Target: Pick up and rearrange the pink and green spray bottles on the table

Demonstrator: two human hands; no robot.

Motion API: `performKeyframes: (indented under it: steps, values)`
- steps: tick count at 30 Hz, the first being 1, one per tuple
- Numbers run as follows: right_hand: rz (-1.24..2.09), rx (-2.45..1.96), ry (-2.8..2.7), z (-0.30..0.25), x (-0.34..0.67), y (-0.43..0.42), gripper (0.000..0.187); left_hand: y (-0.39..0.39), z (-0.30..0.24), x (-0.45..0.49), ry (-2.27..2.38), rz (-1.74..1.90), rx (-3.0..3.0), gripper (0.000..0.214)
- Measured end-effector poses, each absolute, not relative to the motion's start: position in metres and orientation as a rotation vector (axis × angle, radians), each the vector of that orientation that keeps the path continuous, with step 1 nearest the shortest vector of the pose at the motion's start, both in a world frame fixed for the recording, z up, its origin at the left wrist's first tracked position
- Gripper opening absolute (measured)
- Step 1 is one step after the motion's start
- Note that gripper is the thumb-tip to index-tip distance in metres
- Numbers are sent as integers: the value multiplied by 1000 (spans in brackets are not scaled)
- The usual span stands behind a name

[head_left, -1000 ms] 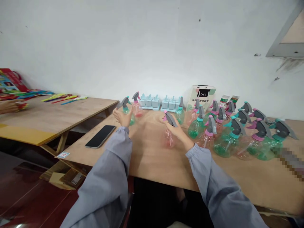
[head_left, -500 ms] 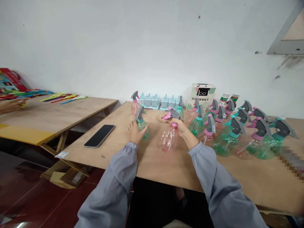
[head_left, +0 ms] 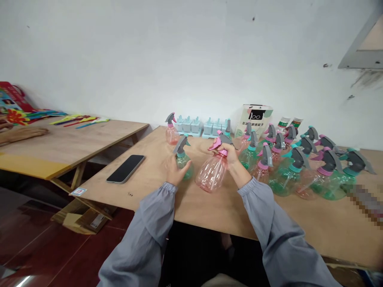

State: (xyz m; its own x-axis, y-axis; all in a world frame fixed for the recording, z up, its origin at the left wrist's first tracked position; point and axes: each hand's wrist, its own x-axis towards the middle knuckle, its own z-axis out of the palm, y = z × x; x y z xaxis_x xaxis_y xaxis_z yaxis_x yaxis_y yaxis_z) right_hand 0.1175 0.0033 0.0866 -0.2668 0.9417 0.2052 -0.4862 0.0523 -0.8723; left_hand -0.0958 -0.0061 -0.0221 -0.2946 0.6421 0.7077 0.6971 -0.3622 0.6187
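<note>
My right hand (head_left: pixel 229 156) is wrapped round the neck and trigger head of a clear pink spray bottle (head_left: pixel 210 174), which leans with its base toward the left. Around the left side of a clear green spray bottle (head_left: pixel 188 172) with a grey and teal head, my left hand (head_left: pixel 176 169) curls, its thumb across the front; its other fingers are partly hidden and blurred. Another pink spray bottle (head_left: pixel 171 135) stands upright behind them. A green one is partly hidden behind my right hand. To the right stand several pink and green spray bottles (head_left: pixel 289 177).
A black phone (head_left: pixel 125 169) lies on the table (head_left: pixel 206 217) at left. Pale blue popsicle molds (head_left: pixel 191 127) and a printed box (head_left: pixel 254 120) stand by the wall. Another person's hand (head_left: pixel 25 134) rests on the left table, near coloured strips (head_left: pixel 80 120). A cardboard box (head_left: pixel 89 219) sits below.
The green bottle has shifted slightly right and toward me, with my left hand closer around it. The pink bottle in my right hand tilts more. The other person's hand has moved right.
</note>
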Motion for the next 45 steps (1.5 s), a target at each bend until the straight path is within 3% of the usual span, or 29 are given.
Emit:
performKeyframes:
  steps: [36,41,45]
  values:
    - [1452,-765,-1142,90,110,-9,26,-7,-20,-96,-1654,-1941,-1977,50]
    - [1292,-759,-1189,88,109,-11,22,-6,-21,-96,-1668,-1944,-1958,50]
    - [962,-713,-1266,81,109,-6,12,-5,-21,-96,-1688,-1943,-1977,51]
